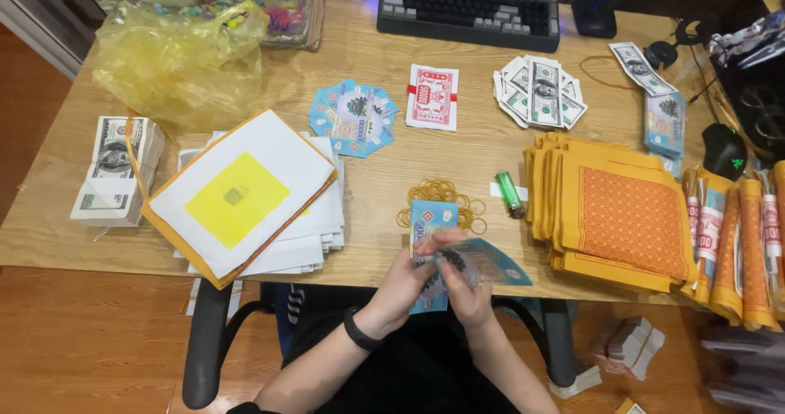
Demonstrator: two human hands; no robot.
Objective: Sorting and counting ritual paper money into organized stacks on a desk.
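Observation:
Both my hands hold a small sheaf of blue paper notes [433, 222] just over the near edge of the wooden table [384, 168]. My left hand [406, 283], with a black band on its wrist, grips the sheaf from below. My right hand [458, 287] fans some notes out to the right, where one blue note [495, 265] sticks out. Right behind the sheaf lies a heap of yellow rubber bands [446, 195]. A green lighter [510, 193] rests just right of the bands.
A pile of white sheets with yellow squares [245, 197] and a banded stack of grey banknotes [114, 168] sit left. Orange patterned sheets [621, 218] and rolled bundles [736, 250] lie right. Fanned blue notes [353, 118], a red-white packet [432, 96], fanned grey banknotes [538, 91], a keyboard [468, 1] and a yellow plastic bag [176, 62] are farther back.

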